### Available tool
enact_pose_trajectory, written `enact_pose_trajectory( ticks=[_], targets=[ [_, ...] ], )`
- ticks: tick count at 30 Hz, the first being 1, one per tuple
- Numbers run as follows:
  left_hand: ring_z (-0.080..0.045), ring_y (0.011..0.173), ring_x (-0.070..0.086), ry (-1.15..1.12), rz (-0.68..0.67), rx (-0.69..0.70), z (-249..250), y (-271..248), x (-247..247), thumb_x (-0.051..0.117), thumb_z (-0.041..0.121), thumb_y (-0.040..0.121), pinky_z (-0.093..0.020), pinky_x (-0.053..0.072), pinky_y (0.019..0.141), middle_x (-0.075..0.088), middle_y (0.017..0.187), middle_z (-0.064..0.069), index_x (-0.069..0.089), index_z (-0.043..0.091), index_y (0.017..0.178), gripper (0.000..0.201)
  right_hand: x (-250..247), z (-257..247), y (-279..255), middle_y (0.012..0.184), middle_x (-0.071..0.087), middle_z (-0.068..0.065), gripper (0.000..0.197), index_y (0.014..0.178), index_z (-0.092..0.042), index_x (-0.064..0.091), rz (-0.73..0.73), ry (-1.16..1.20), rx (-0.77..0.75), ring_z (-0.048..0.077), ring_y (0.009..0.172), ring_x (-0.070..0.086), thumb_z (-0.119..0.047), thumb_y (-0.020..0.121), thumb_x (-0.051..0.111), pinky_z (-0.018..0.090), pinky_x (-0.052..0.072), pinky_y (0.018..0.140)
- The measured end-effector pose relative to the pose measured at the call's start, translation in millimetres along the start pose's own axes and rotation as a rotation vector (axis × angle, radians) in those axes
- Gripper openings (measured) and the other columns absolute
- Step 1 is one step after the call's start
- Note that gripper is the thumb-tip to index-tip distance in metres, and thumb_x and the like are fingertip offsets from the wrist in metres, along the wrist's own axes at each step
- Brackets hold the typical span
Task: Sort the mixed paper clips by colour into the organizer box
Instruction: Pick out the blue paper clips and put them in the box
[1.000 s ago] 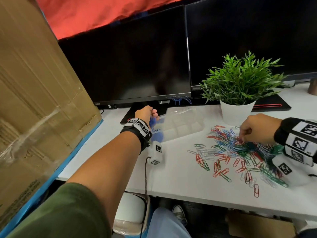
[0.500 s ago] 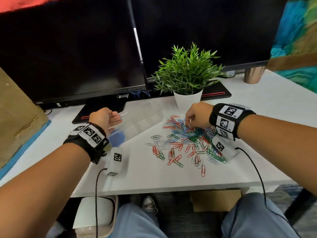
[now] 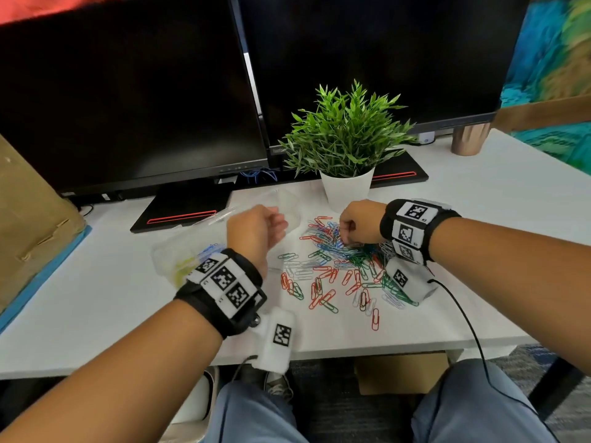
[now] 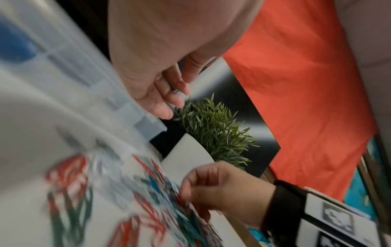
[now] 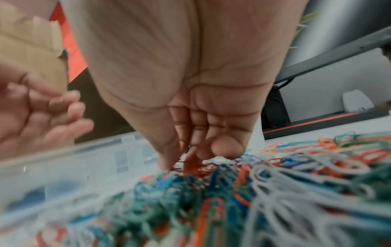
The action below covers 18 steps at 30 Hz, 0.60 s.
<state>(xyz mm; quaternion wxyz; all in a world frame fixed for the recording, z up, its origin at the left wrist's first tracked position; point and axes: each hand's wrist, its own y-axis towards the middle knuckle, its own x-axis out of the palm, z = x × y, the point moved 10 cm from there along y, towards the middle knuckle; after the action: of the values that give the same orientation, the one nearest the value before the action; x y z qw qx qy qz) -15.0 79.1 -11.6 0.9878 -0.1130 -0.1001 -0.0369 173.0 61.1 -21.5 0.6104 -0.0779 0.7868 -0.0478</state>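
so my right hand (image 3: 358, 224) is down on the far edge of the paper clip pile (image 3: 339, 266), fingers curled under with thumb and fingertips (image 5: 227, 147) closing on what looks like a red clip (image 5: 191, 164) among blue and green ones. i judge the grip is a pinch on that clip, though the tangle hides whether it is free of its neighbours. my left hand (image 3: 256, 231) hangs above the table (image 3: 96, 302) between the organizer box (image 3: 179, 260) and the pile, fingers loosely bent, and i see nothing in it. the clear box lies to the left of the pile, just beside it, with blue clips in one compartment and something yellowish in another; the picture is too blurred to say more. most of the clips lie unsorted, so the job is early, i reckon.

to do this pick well i want to take one colour at a time, lift straight up and give a small shake so hooked clips drop back on the pile rather than ride along. the potted plant (image 3: 347, 145) stands just behind my right hand, so i should keep the lift low and draw leftward toward the box. my left hand could steady the box wall, since light plastic will likely skid when clips drop in. the red ones need a fresh compartment, not the blue one.
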Motion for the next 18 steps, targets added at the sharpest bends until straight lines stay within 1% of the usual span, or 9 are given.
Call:
enact_pose_trajectory(
  ticks=[2, 3, 5, 8, 9, 11, 14, 16, 18],
  targets=[
    [-0.027, 0.089, 0.067, -0.073, -0.061, -0.120, -23.8, -9.9, 10.3, 0.044, 0.004, 0.094, -0.033, 0.056, 0.080, 0.067, 0.093, -0.014, 0.060, 0.001, 0.093, 0.017, -13.2, 2.9, -2.0, 0.087, 0.071, -0.004, 0.015, 0.089, -0.007, 0.074, 0.084, 0.131, 0.007, 0.010, 0.069, 0.060, -0.007, 0.087, 0.060, 0.027, 0.053, 0.070],
    [-0.029, 0.094, 0.067, -0.119, -0.093, -0.183, -34.7, -15.1, 16.2, 0.043, 0.005, 0.094, -0.034, 0.056, 0.080, 0.067, 0.099, -0.017, 0.059, 0.000, 0.096, 0.017, -17.8, 4.0, -3.0, 0.081, 0.071, -0.004, 0.014, 0.088, -0.007, 0.074, 0.106, 0.215, 0.013, 0.007, 0.059, 0.060, -0.006, 0.087, 0.061, 0.025, 0.054, 0.061],
    [-0.032, 0.098, 0.065, -0.192, -0.127, -0.295, -51.7, -23.6, 26.8, 0.042, 0.006, 0.094, -0.037, 0.055, 0.081, 0.066, 0.108, -0.021, 0.059, -0.002, 0.098, 0.019, -16.8, 1.8, -4.2, 0.070, 0.068, 0.000, 0.012, 0.086, -0.005, 0.073, 0.064, 0.374, 0.014, 0.002, 0.044, 0.056, -0.003, 0.087, 0.061, 0.020, 0.050, 0.048],
    [-0.035, 0.103, 0.062, -0.215, -0.132, -0.364, -64.4, -29.7, 36.6, 0.039, 0.007, 0.095, -0.039, 0.051, 0.093, 0.063, 0.114, -0.023, 0.057, -0.001, 0.095, 0.020, -6.2, -6.5, -2.1, 0.075, 0.070, 0.010, 0.008, 0.086, -0.002, 0.072, -0.047, 0.530, 0.005, 0.009, 0.049, 0.059, -0.006, 0.088, 0.065, 0.021, 0.052, 0.048],
    [-0.035, 0.105, 0.061, -0.208, -0.124, -0.364, -66.0, -30.3, 37.4, 0.039, 0.008, 0.095, -0.039, 0.050, 0.095, 0.063, 0.115, -0.023, 0.057, -0.001, 0.094, 0.020, -4.5, -5.6, 0.2, 0.076, 0.070, 0.010, 0.009, 0.088, -0.001, 0.072, -0.052, 0.499, 0.018, 0.010, 0.049, 0.060, -0.008, 0.089, 0.066, 0.022, 0.053, 0.048],
    [-0.035, 0.109, 0.060, -0.198, -0.097, -0.362, -68.3, -30.5, 35.4, 0.039, 0.009, 0.096, -0.039, 0.049, 0.097, 0.062, 0.116, -0.022, 0.057, -0.001, 0.094, 0.021, -7.3, -1.0, 4.2, 0.077, 0.068, 0.005, 0.010, 0.092, -0.006, 0.074, -0.018, 0.228, 0.048, 0.010, 0.051, 0.060, -0.007, 0.087, 0.066, 0.022, 0.052, 0.051],
    [-0.035, 0.111, 0.060, -0.200, -0.076, -0.362, -69.4, -28.3, 30.5, 0.039, 0.010, 0.096, -0.040, 0.049, 0.097, 0.061, 0.116, -0.021, 0.056, 0.000, 0.094, 0.020, -7.0, -3.4, 7.2, 0.082, 0.061, -0.003, 0.017, 0.096, -0.019, 0.076, 0.003, -0.128, 0.012, 0.018, 0.079, 0.060, -0.011, 0.083, 0.069, 0.024, 0.047, 0.069],
    [-0.034, 0.104, 0.062, -0.203, -0.070, -0.362, -70.3, -26.5, 27.4, 0.040, 0.010, 0.095, -0.039, 0.051, 0.093, 0.062, 0.115, -0.021, 0.057, 0.001, 0.097, 0.020, -3.8, -6.4, 9.3, 0.085, 0.057, -0.005, 0.018, 0.099, -0.021, 0.074, 0.004, -0.183, -0.020, 0.019, 0.085, 0.058, -0.017, 0.082, 0.072, 0.023, 0.043, 0.072],
    [-0.033, 0.098, 0.063, -0.211, -0.066, -0.360, -71.0, -25.7, 24.4, 0.040, 0.010, 0.094, -0.040, 0.052, 0.092, 0.063, 0.113, -0.021, 0.058, 0.001, 0.099, 0.020, -1.6, -8.8, 11.8, 0.086, 0.056, -0.005, 0.018, 0.100, -0.020, 0.072, 0.005, -0.192, -0.037, 0.016, 0.083, 0.053, -0.020, 0.083, 0.072, 0.022, 0.040, 0.073]
  ],
)
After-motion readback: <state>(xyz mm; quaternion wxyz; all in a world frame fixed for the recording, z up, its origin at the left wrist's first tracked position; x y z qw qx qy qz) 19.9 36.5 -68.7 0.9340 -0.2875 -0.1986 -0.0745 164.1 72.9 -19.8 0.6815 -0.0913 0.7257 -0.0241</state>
